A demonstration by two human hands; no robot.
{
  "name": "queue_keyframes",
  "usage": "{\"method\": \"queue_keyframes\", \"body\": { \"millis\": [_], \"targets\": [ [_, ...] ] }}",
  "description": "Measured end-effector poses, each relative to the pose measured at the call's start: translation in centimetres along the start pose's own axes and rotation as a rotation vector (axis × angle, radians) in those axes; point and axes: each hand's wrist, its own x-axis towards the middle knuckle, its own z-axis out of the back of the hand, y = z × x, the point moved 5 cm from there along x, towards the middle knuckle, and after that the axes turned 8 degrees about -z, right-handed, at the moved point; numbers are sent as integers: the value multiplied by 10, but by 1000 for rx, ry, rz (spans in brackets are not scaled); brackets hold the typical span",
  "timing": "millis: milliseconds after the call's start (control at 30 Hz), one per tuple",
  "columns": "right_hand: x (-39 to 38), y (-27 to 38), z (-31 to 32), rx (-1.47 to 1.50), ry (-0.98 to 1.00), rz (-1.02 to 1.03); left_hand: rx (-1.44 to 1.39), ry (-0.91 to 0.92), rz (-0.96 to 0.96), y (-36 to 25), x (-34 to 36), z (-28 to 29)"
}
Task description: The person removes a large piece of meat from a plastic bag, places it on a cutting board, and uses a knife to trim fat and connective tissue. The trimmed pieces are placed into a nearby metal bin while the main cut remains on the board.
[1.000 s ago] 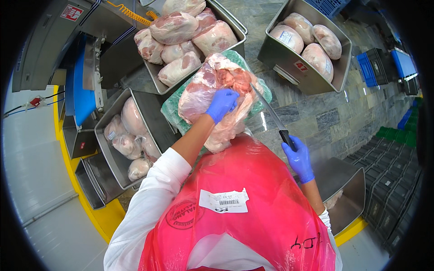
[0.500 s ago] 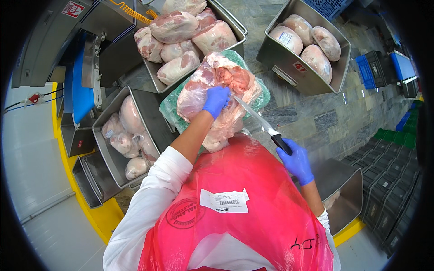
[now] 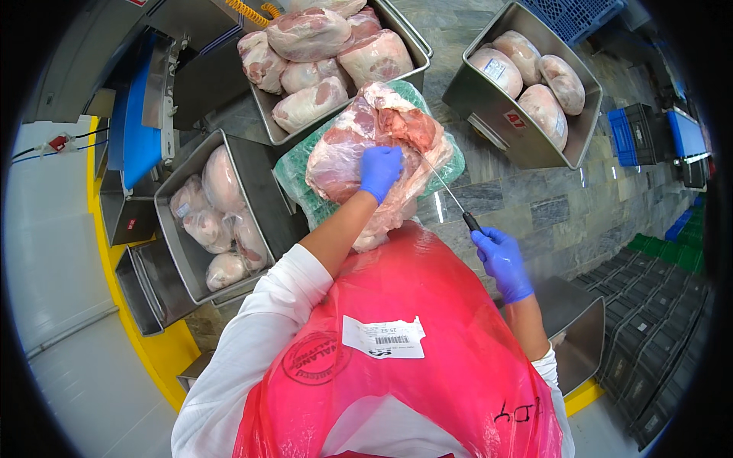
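A large opened piece of raw meat, pink with pale fat and a redder patch at its far right, lies on a green plastic-covered surface in front of me. My left hand, in a blue glove, is closed on the middle of the meat, its fingertips partly hidden in the folds. In my right hand, also gloved in blue, is the black handle of a knife. Its thin blade points away to the left, seen nearly edge-on, and the tip reaches the meat beside the red patch.
A metal bin heaped with meat pieces stands behind the work surface. Another metal bin with wrapped pieces is at far right, and a third bin at left. Black crates line the right; a red apron covers my front.
The knife has turned from showing its broad side to nearly edge-on, its tip now at the meat's red area. My left hand still grips the meat. The whole view has shifted slightly.
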Motion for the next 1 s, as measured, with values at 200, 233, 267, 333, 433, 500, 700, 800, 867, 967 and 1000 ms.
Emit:
{"method": "queue_keyframes", "body": {
  "millis": [200,233,267,333,433,500,700,800,867,967,1000],
  "targets": [
    [2,2,8,-59,-5,29,144,-16,-137,-6,10,-2],
    [1,2,8,-58,-6,33,212,19,-176,-9,16,-3],
    [0,2,7,-57,-7,38,280,55,-215,-12,24,-4],
    [0,1,6,-60,-7,46,388,31,-273,-4,35,0],
    [2,-1,7,-45,-20,55,445,-64,-345,-2,37,-1],
    [2,-3,9,-28,-23,53,396,-41,-396,-5,23,-1],
    [0,-2,9,-24,-10,54,492,-62,-427,-8,0,-2],
    [-1,3,8,-18,-13,63,446,-36,-527,-6,-17,-7],
    [-1,5,8,-40,-11,62,484,3,-479,-2,-25,-6],
    [-5,12,7,-57,1,101,558,65,-441,-12,-35,-1],
    [-9,13,8,-57,4,120,585,91,-434,-20,-38,4]
  ]
}}
